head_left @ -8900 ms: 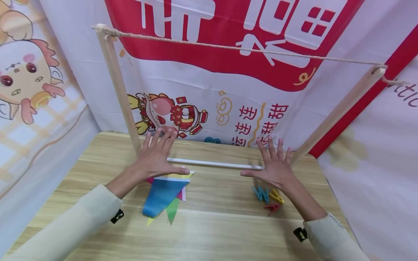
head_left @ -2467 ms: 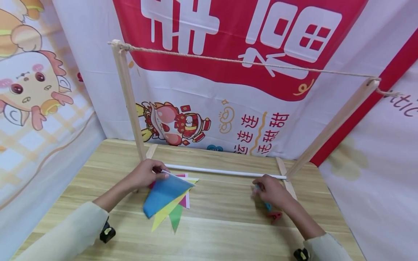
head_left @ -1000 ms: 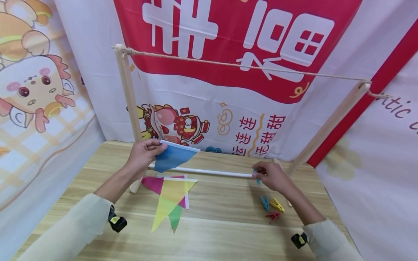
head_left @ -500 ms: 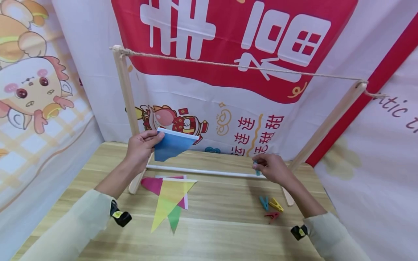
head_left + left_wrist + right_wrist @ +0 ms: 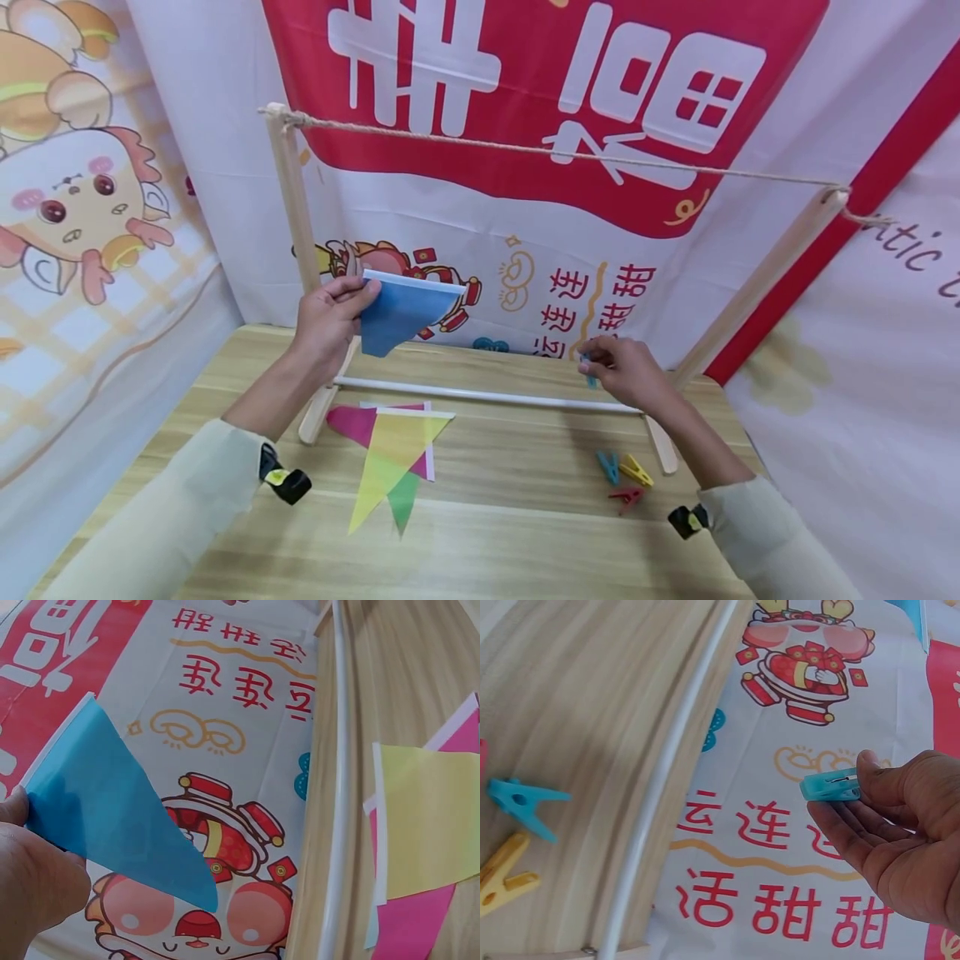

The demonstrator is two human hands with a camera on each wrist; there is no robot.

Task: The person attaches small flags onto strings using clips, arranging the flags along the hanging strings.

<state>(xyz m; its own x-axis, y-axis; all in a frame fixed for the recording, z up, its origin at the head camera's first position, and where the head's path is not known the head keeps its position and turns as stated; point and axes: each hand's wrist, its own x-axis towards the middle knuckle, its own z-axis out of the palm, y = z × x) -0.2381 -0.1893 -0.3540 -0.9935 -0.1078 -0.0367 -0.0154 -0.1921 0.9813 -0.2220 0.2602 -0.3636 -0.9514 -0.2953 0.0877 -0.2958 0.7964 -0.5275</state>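
Blue flag (image 5: 408,310), one, white-edged: pinched at its upper corner by the left hand (image 5: 324,327), left of centre in the frame. Blue peg (image 5: 831,785), one: pinched between thumb and fingers of the right hand (image 5: 624,371), right of centre. Both have been raised further since the preceding pictures and are now seen higher in the frame than the white rod (image 5: 487,396); the yellow flag (image 5: 397,446) has been left uncovered. Flag and peg are thus judged ready to be brought together, but are well apart, and the string (image 5: 450,140) is touched by neither. Also on the counter (image 5: 525,533): pink flag (image 5: 351,423) and green flag (image 5: 402,500), lower left of centre; second blue peg (image 5: 609,467), yellow peg (image 5: 636,471) and red peg (image 5: 627,499), lower right. Writing: 福, large and white, turned sideways, on the red banner (image 5: 525,179), top right; 连连 and 甜甜, red, right of centre; "ntic", a fragment, far right. No brand can be read on flags or pegs.
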